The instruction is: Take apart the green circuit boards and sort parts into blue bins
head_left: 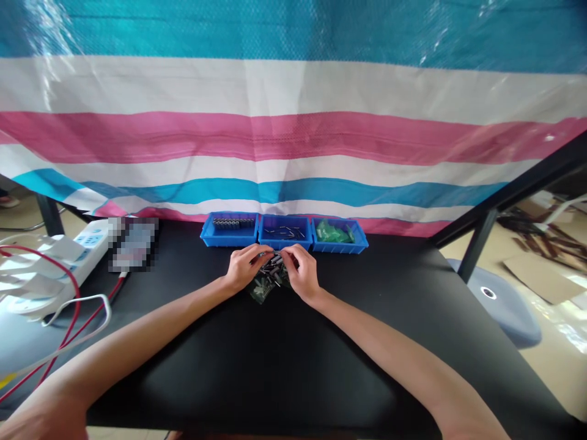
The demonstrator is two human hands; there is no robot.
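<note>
Both hands meet at the middle of the black table, over a clear plastic bag (274,272) holding many small metal pieces. My left hand (245,266) is closed, thumb and fingers pinched at the bag's upper left. My right hand (300,269) is closed too, its fingertips pinched just across from the left. Something small and metallic shows between the fingertips, too small to name. Just behind the hands stand three blue bins: the left bin (208,235) has rows of short metal cylinders, the middle bin (270,239) thin metal pins, the right bin (339,247) green plastic-looking packets.
On the left lie a white power strip (92,241) with plugs, red and white cables (76,305), and a pixelated device (134,243). A striped tarp (293,134) hangs behind the bins. At right are a black table frame bar (477,244) and a grey stool (509,311).
</note>
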